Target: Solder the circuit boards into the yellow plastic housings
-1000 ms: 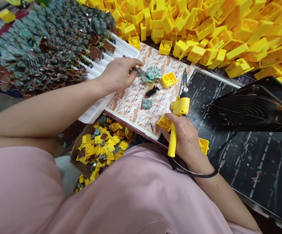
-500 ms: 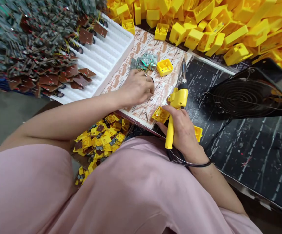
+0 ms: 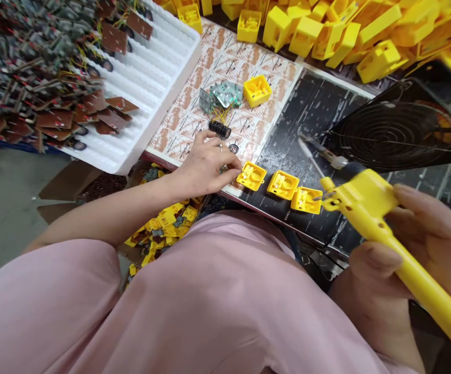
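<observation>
My right hand (image 3: 424, 244), at the right, is wrapped around the handle of a yellow soldering gun (image 3: 369, 197). Its metal tip points up and left over the black part of the bench. My left hand (image 3: 210, 163) has thumb and fingertips closed at the left edge of a small open yellow plastic case (image 3: 251, 175). A small part shows partly under those fingers, too hidden to name. Two more open cases, a middle one (image 3: 282, 185) and a right one (image 3: 306, 200), continue the row. Beyond my left hand lie green circuit boards (image 3: 225, 94) wired to small black round parts (image 3: 220, 129).
A white foam tray (image 3: 163, 78) piled with wired circuit boards (image 3: 54, 78) stands at the left. Many yellow housings (image 3: 307, 36) are heaped at the back. A black fan (image 3: 393, 130) stands at the right. Below the bench edge are filled yellow cases (image 3: 167, 221).
My right hand has lifted the soldering gun off to the right and closer to the camera. My left hand has moved from beside the circuit boards toward the near edge, at a yellow case.
</observation>
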### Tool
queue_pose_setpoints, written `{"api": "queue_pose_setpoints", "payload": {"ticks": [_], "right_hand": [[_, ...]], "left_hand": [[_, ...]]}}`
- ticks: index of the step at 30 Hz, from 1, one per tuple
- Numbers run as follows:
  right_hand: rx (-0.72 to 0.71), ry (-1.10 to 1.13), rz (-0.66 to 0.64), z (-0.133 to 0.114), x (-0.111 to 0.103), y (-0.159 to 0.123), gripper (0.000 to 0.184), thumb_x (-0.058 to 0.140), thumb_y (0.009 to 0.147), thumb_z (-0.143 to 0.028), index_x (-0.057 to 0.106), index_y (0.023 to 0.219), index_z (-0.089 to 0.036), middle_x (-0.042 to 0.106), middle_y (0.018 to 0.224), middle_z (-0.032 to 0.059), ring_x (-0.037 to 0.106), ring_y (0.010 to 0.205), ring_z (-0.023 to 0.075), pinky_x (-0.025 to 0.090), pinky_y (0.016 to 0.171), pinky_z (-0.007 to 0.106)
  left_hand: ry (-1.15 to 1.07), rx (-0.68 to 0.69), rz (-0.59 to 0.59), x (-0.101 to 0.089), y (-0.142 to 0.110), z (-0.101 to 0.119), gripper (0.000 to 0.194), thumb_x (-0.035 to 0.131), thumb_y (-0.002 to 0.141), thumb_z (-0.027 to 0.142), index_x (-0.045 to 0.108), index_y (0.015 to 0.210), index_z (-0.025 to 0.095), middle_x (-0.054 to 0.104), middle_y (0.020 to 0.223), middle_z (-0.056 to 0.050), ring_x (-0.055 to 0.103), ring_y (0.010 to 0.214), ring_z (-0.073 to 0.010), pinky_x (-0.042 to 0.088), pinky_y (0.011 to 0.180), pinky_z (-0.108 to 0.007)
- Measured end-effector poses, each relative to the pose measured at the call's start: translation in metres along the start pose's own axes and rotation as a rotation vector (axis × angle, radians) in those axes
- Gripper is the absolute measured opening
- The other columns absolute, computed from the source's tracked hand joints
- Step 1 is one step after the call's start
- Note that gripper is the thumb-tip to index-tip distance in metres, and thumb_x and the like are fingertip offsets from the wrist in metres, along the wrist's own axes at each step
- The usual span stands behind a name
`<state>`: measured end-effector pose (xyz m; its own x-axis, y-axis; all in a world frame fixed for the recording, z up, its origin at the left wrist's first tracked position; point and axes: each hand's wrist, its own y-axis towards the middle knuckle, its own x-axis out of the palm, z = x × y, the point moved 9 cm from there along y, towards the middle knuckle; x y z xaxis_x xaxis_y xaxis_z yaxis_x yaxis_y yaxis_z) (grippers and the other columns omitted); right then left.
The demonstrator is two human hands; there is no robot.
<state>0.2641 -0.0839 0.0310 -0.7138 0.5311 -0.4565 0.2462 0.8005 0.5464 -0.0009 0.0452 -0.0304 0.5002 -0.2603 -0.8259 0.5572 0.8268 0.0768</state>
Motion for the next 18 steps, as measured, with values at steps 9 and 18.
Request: {"api": "queue_pose_setpoints", "payload": {"ticks": [9,18], "right_hand": [[0.024,0.185,0.299,0.035,-0.001,0.003,0.031,0.076,0.095,-0.051,0.087,0.099,-0.022,0.078,0.083,0.0069,0.066,0.062,0.0173,0.049,0.053,0.031],[-0.077,0.228,0.059,0.013,0.018,0.000,0.044,0.088,0.085,-0.023,0.080,0.127,-0.028,0.082,0.101,0.0053,0.075,0.067,0.0163,0.062,0.056,0.025]], "left_hand": [[-0.075,-0.070,0.012,0.000,0.001,-0.002,0.023,0.057,0.091,0.034,0.077,0.085,0.025,0.081,0.085,0.001,0.070,0.086,-0.0203,0.036,0.122,-0.056],[-0.059,-0.110,0.018,0.002,0.006,-0.006,0.020,0.058,0.086,0.035,0.073,0.077,0.024,0.077,0.076,0.001,0.067,0.077,-0.0187,0.035,0.123,-0.058]]}}
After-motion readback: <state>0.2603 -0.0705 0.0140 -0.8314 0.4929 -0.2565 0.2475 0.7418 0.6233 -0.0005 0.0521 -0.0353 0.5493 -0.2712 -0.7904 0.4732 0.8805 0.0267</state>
